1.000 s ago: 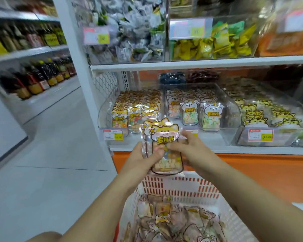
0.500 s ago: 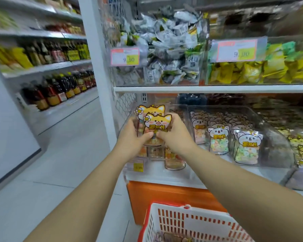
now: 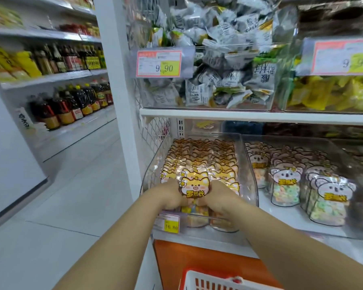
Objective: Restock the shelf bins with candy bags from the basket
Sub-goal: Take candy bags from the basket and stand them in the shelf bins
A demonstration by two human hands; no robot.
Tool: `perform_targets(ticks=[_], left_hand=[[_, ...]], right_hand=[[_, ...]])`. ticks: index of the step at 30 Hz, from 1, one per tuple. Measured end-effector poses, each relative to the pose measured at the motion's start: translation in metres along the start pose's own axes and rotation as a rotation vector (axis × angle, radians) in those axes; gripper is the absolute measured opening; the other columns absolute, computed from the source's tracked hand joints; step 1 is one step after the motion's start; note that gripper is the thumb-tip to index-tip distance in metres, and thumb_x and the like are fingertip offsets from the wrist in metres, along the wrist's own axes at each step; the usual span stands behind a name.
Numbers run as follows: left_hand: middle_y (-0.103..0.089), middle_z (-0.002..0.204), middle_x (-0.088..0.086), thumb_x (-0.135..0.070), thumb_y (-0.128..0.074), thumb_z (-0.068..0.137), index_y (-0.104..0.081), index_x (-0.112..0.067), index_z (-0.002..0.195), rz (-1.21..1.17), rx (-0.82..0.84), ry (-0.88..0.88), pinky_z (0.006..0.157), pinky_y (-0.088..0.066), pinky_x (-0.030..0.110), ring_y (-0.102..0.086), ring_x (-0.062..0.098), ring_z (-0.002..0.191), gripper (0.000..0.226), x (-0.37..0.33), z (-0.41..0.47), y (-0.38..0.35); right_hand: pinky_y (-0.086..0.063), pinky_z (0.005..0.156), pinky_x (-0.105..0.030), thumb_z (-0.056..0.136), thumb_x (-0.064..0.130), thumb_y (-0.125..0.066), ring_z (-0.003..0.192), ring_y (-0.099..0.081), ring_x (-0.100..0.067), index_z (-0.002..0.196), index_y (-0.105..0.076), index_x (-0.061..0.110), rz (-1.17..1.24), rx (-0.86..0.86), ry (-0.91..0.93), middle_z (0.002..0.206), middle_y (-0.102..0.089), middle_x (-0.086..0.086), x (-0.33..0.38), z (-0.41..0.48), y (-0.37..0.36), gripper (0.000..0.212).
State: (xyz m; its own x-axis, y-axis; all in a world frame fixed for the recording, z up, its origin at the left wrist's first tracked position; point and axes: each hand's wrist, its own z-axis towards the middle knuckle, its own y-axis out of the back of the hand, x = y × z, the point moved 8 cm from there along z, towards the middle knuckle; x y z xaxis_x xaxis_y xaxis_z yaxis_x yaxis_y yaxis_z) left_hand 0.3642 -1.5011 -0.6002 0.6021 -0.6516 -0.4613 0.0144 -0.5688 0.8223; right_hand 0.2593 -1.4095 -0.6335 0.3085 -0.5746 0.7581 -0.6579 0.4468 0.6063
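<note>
Basket (image 3: 210,282) at bottom centre, only the white rim with red slots in view. Orange base panel (image 3: 197,260) just above it.

Both forearms run up from the bottom edge to frame centre. Left hand (image 3: 170,194) and right hand (image 3: 218,195) both grip the candy bag (image 3: 194,187), one on each side, fingers curled round its edges.

Bag is upright at the front of the middle row in the clear bin (image 3: 248,164), centre of frame, with its lower part behind the bin's front wall. Print: yellow cat-like face, white flower, "罗班长". A matching face sits right behind it; can't tell if that one is held too. The bin holds three rows of the same bags.

Price tag (image 3: 169,222) on the bin front, lower left of the hands: "16.80".

Right of it are koala bags (image 3: 285,181) in the next bin, same "罗班长" print.

Upper shelf: grey-white wrapped sweets (image 3: 218,84), red-edged tag (image 3: 158,63) "9.90". Upper right: yellow packs (image 3: 333,97), second tag (image 3: 344,58) "9.90".

Far left: dark bottles (image 3: 71,103), labels blurred.

Diff: 1 s ago the bag was over the basket. 0.5 s ago it was higher against the bin front; now it sits lower. Less of the basket shows.
</note>
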Motion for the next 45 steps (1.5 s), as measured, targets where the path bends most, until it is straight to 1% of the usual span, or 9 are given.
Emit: perform_targets(ticks=[4,7,14,18,24,30,34,40,45], left_hand=[[-0.058,0.104,-0.006,-0.034,-0.063,0.098,-0.055,-0.015,0.124,0.056,0.096,-0.03,0.066,-0.038,0.017,-0.056,0.019,0.103,0.034,-0.002,0.008,-0.002],[-0.059,0.12,-0.011,-0.043,-0.064,0.095,-0.053,-0.032,0.125,0.058,0.129,-0.046,0.08,-0.037,0.019,-0.054,0.014,0.108,0.033,0.001,0.017,-0.005],[-0.058,0.136,0.001,-0.046,-0.068,0.092,-0.054,-0.013,0.133,0.081,0.0,0.034,0.081,-0.035,0.02,-0.054,0.018,0.11,0.055,0.008,0.018,-0.01],[-0.067,0.121,0.005,-0.048,-0.076,0.083,-0.056,-0.013,0.129,0.068,-0.125,0.083,0.08,-0.042,0.024,-0.061,0.023,0.112,0.061,0.016,0.023,-0.007],[-0.064,0.101,0.004,-0.045,-0.073,0.084,-0.066,-0.014,0.114,0.156,-0.172,0.113,0.082,-0.05,0.029,-0.063,0.024,0.103,0.044,0.019,0.021,-0.002],[-0.065,0.092,0.001,-0.06,-0.077,0.073,-0.067,-0.017,0.095,0.257,-0.155,0.073,0.079,-0.053,0.032,-0.065,0.022,0.094,0.05,0.016,0.026,0.0],[-0.061,0.078,-0.006,-0.058,-0.082,0.069,-0.055,-0.026,0.075,0.185,-0.087,-0.038,0.068,-0.047,0.029,-0.06,0.016,0.081,0.042,0.016,0.028,-0.004],[-0.063,0.095,-0.002,-0.055,-0.084,0.07,-0.05,-0.021,0.091,0.081,-0.072,-0.054,0.068,-0.044,0.03,-0.056,0.015,0.083,0.053,0.02,0.023,-0.003],[-0.064,0.124,0.002,-0.075,-0.057,0.082,-0.059,-0.021,0.129,0.436,-0.014,0.09,0.098,-0.05,0.039,-0.059,0.025,0.114,0.071,0.021,0.03,-0.012]], right_hand=[[-0.053,0.066,-0.027,0.074,0.02,-0.078,0.08,-0.065,-0.016,0.1,-0.068,0.015,-0.041,-0.061,0.033,0.092,-0.071,-0.001,-0.008,0.0,0.003,0.028],[-0.059,0.077,-0.037,0.067,0.021,-0.081,0.084,-0.068,-0.019,0.102,-0.066,0.018,-0.06,-0.067,0.03,0.091,-0.071,0.0,-0.011,0.001,0.005,0.038],[-0.06,0.078,-0.041,0.063,0.026,-0.079,0.083,-0.068,-0.02,0.098,-0.063,0.021,-0.072,-0.115,0.011,0.089,-0.07,0.002,-0.016,-0.003,0.009,0.038],[-0.057,0.071,-0.036,0.065,0.03,-0.08,0.079,-0.067,-0.021,0.087,-0.062,0.019,-0.105,-0.151,0.044,0.082,-0.068,0.001,-0.008,-0.005,0.009,0.03],[-0.04,0.057,-0.026,0.072,0.016,-0.081,0.09,-0.061,-0.024,0.109,-0.056,0.01,-0.168,-0.202,0.1,0.108,-0.061,-0.007,-0.001,-0.009,0.01,0.045],[-0.035,0.052,-0.024,0.073,0.027,-0.088,0.086,-0.052,-0.02,0.115,-0.037,0.009,-0.202,-0.168,0.036,0.084,-0.048,0.004,-0.007,-0.016,0.026,0.068],[-0.037,0.055,-0.027,0.072,0.029,-0.088,0.089,-0.053,-0.02,0.12,-0.04,0.008,-0.23,-0.105,0.0,0.087,-0.047,0.004,-0.009,-0.018,0.026,0.071],[-0.049,0.071,-0.031,0.07,0.034,-0.087,0.097,-0.059,-0.023,0.12,-0.043,0.009,-0.285,-0.061,-0.022,0.101,-0.057,-0.002,-0.008,-0.019,0.021,0.071],[-0.048,0.07,-0.03,0.075,0.033,-0.084,0.091,-0.057,-0.021,0.131,-0.038,0.002,-0.271,-0.102,-0.028,0.097,-0.055,-0.002,-0.004,-0.019,0.019,0.079]])
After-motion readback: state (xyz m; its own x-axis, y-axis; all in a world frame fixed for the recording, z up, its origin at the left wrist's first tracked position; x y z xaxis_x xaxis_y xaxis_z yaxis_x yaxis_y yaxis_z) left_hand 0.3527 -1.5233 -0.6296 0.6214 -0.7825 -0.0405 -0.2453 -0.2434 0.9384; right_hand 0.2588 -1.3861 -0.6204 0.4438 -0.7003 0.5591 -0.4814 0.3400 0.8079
